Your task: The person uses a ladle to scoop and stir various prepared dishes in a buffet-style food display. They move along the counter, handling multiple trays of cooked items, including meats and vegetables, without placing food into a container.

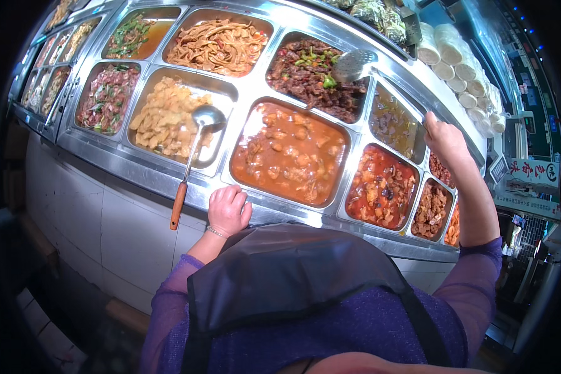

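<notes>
My right hand (pixel 444 139) is closed on the handle of a perforated metal skimmer (pixel 354 65). The skimmer's head lies over the dark meat with green chillies (pixel 304 77) in a steel tray. My left hand (pixel 229 210), with a bracelet at the wrist, rests with curled fingers on the counter's steel front edge and holds no tool that shows. Left of it, a ladle with a wooden handle (pixel 178 205) leans across the tray of pale battered pieces (pixel 163 117), its handle jutting past the edge. In front of me is a tray of reddish-brown stew (pixel 290 154).
Trays of red oily stew (pixel 381 187), brown noodle-like strips (pixel 219 44) and pink sliced meat (pixel 110 96) fill the steel counter. Stacked round containers in clear plastic (pixel 463 70) stand at the back right. Leaf-like wrapped items (pixel 374 16) lie behind a raised metal rim.
</notes>
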### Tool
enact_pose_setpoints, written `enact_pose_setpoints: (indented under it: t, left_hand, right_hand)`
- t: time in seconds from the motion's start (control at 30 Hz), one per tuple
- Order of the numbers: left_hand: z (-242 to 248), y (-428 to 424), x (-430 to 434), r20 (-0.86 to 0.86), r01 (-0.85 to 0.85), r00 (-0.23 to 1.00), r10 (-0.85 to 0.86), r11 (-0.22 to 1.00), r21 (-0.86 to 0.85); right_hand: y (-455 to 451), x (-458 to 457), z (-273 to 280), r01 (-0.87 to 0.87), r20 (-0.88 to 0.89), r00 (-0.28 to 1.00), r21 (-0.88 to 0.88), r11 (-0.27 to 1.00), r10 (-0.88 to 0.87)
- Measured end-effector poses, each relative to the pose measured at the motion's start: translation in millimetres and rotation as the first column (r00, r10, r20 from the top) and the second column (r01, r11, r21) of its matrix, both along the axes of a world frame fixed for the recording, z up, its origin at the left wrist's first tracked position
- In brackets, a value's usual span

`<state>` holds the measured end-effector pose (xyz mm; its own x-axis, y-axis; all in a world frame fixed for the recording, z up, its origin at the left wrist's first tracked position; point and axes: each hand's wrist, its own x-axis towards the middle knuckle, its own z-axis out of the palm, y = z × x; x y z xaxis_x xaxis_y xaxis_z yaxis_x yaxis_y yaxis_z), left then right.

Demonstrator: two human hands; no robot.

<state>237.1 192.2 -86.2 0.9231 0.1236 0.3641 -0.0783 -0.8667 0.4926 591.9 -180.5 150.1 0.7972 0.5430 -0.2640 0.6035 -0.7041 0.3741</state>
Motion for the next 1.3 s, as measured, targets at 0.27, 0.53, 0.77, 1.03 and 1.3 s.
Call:
enact_pose_setpoints:
  t: [0.27, 0.53, 0.77, 1.03, 1.3]
  left_hand:
    - [1.5, 0.0, -0.7, -0.032, -0.013, 0.999, 0.013, 1.000, 0.006]
    - [-0.2, 3.6, -0.3, -0.003, 0.016, 1.000, -0.016, 0.999, -0.037]
    - [1.3, 3.2, -0.9, -0.002, 0.015, 1.000, -0.016, 0.999, -0.042]
    - [2.3, 1.2, -0.2, -0.003, -0.001, 1.000, 0.001, 1.000, -0.014]
    - [2.8, 0.6, 1.0, 0.019, 0.008, 1.000, -0.008, 1.000, -0.007]
  right_hand:
    - [127.6, 26.9, -36.7, 0.019, -0.119, 0.993, -0.052, 0.998, -0.025]
    - [163.7, 48.7, -49.9, -0.056, -0.197, 0.980, -0.273, 0.961, 0.001]
    - [122.7, 36.7, -27.1, -0.099, -0.143, 0.989, -0.454, 0.885, 0.038]
    - [57.9, 8.6, -6.3, 0.022, -0.114, 0.992, -0.248, 0.969, -0.051]
    - [14.9, -40.8, 6.8, 0.342, -0.383, 0.884, 0.138, 0.930, -0.268]
